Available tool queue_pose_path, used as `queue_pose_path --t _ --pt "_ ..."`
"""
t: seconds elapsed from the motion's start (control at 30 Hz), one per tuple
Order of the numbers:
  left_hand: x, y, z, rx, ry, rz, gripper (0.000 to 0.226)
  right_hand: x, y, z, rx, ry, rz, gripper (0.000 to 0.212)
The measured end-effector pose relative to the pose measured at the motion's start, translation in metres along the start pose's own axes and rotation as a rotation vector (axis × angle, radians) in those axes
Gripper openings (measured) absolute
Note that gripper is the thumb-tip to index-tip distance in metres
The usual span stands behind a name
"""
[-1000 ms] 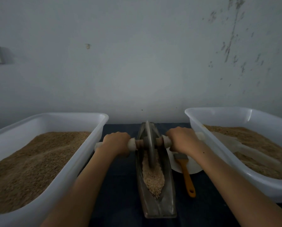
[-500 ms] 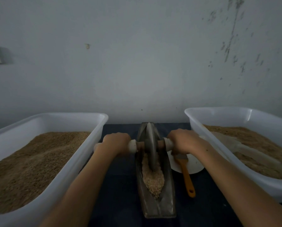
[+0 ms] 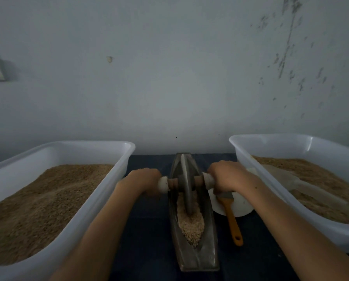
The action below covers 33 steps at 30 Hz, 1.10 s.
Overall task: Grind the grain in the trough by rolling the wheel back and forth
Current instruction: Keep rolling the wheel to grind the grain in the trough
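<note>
A long grey metal trough (image 3: pixel 208 248) lies lengthwise on the dark table in front of me. Pale grain (image 3: pixel 190 226) fills its near half. A thin metal wheel (image 3: pixel 186 185) stands upright in the trough's middle, its lower edge in the grain. A wooden axle with white ends runs through the wheel. My left hand (image 3: pixel 143 182) grips the axle's left end. My right hand (image 3: pixel 227 177) grips the right end. Both hands' fingers curl over the handle and hide its tips.
A white tub (image 3: pixel 92 147) of brown grain stands at the left. Another white tub (image 3: pixel 274 138) of grain with a pale scoop (image 3: pixel 303 183) stands at the right. A white plate (image 3: pixel 240 205) and an orange-handled brush (image 3: pixel 232 220) lie right of the trough. A wall rises close behind.
Both hands have drawn the axle slightly toward me, and the wheel has rolled a little nearer along the trough, into the grain.
</note>
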<state>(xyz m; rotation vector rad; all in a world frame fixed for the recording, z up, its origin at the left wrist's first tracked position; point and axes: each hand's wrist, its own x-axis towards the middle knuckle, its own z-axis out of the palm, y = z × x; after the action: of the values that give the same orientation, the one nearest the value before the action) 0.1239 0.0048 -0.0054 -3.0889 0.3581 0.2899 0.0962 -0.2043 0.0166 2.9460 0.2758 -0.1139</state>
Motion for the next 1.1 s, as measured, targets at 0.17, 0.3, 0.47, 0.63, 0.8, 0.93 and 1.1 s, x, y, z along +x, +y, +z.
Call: queue_pose_path --t 0.17,0.3,0.47,0.63,0.8,0.93,1.1 --pt "-0.005 -0.003 -0.005 -0.042 -0.187 0.087 0.014 -0.011 -0.001 -0.011 0.093 -0.237 -0.001 0.036" --pt "-0.003 -0.002 -0.005 -0.037 -0.164 0.075 0.018 -0.008 0.000 -0.008 0.106 -0.233 0.002 0.030" --pt "0.002 0.002 0.003 0.035 0.132 -0.026 0.033 0.002 -0.001 0.001 0.031 0.056 0.039 0.017" --pt "0.007 0.007 0.011 0.106 0.372 -0.091 0.030 0.009 -0.002 0.012 0.017 0.303 0.055 0.007" --pt "0.008 0.007 0.009 0.120 0.346 -0.079 0.033 0.011 0.000 0.011 0.016 0.208 0.066 0.014" --pt "0.004 0.001 0.001 0.049 0.088 -0.008 0.041 0.000 0.005 0.001 0.052 0.002 -0.005 0.025" --pt "-0.006 -0.002 -0.007 -0.025 -0.229 0.105 0.016 -0.011 0.001 -0.011 0.080 -0.293 -0.012 0.036"
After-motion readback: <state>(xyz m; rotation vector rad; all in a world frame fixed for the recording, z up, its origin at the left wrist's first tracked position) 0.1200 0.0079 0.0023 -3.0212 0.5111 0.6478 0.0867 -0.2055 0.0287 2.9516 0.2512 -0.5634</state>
